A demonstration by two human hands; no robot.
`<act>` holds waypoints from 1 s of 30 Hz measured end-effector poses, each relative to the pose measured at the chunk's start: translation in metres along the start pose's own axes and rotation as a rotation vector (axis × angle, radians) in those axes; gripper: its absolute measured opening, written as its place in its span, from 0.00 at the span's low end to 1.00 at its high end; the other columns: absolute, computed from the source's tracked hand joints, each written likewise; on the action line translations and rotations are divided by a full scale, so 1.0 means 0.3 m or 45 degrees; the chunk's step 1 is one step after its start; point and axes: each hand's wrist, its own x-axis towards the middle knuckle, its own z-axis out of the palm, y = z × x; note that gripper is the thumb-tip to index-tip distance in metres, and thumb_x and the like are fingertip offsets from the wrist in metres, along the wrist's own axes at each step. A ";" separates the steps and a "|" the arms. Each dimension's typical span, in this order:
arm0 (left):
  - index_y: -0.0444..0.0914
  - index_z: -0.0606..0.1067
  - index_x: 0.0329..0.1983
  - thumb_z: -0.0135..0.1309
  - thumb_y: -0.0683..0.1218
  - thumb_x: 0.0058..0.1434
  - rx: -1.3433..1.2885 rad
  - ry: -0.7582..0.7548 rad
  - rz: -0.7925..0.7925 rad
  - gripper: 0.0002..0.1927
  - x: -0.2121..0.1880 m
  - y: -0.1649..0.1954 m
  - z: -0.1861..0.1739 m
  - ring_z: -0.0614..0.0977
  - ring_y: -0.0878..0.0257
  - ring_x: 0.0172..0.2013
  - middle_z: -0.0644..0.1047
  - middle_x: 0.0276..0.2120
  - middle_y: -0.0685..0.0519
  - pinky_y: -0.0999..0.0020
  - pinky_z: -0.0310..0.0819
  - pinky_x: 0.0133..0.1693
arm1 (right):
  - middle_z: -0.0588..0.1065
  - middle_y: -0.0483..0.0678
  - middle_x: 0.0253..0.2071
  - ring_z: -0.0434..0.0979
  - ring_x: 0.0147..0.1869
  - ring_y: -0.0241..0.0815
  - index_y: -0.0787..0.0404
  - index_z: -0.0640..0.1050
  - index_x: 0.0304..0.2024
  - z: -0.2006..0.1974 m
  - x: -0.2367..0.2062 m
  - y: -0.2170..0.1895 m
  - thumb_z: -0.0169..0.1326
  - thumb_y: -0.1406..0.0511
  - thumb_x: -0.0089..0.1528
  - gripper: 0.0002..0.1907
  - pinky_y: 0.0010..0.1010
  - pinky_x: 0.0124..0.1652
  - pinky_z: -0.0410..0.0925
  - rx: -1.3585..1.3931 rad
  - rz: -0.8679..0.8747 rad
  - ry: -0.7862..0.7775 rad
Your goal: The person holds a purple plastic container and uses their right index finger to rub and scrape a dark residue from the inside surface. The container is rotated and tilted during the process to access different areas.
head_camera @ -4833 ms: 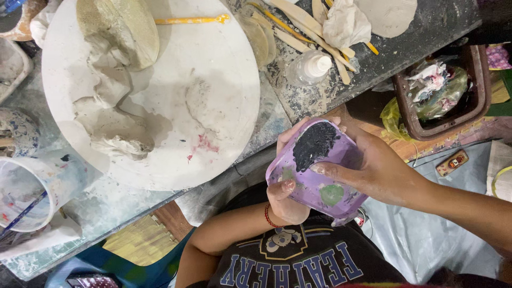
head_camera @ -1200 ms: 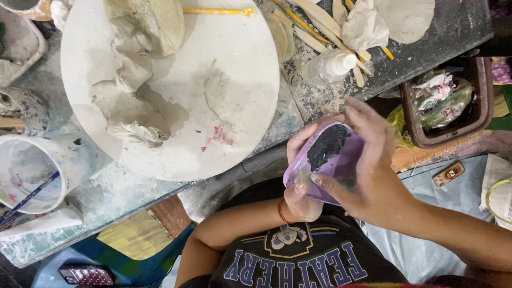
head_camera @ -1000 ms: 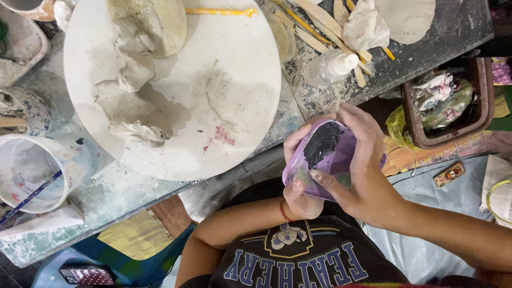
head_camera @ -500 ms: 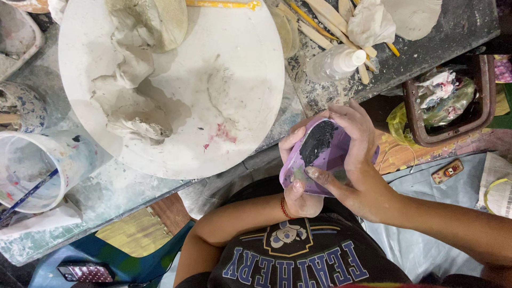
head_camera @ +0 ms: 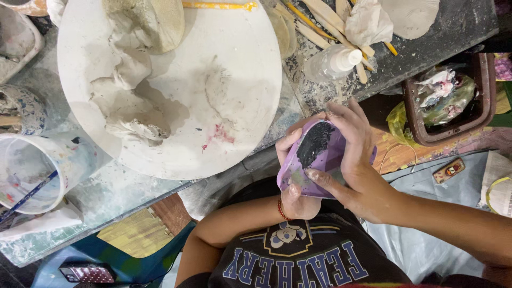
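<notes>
Both hands cradle a small purple dish [head_camera: 320, 160] off the bench's near edge: left hand [head_camera: 293, 181] curled beneath, right hand [head_camera: 357, 160] wrapped over its rim. It looks light, rigid, paint-slick inside; clean outer edges seem safest to grip.

At the table's far edge, above your hands, lies a small clear plastic bottle [head_camera: 333, 62] with a white cap, on its side beside the wooden sticks. Down at the bottom left, on the blue surface, you have a dark phone [head_camera: 87, 272], flat, with a dotted back. To your right, a small red and cream rectangular packet [head_camera: 448, 170] lies on grey sheeting, possibly a matchbox.
</notes>
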 end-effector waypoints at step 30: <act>0.42 0.62 0.71 0.55 0.59 0.64 0.032 0.090 0.106 0.36 0.004 -0.001 0.027 0.64 0.41 0.70 0.60 0.70 0.33 0.43 0.59 0.70 | 0.48 0.66 0.75 0.35 0.82 0.74 0.61 0.48 0.70 -0.007 0.007 -0.018 0.60 0.61 0.60 0.46 0.63 0.71 0.37 0.046 -0.011 -0.049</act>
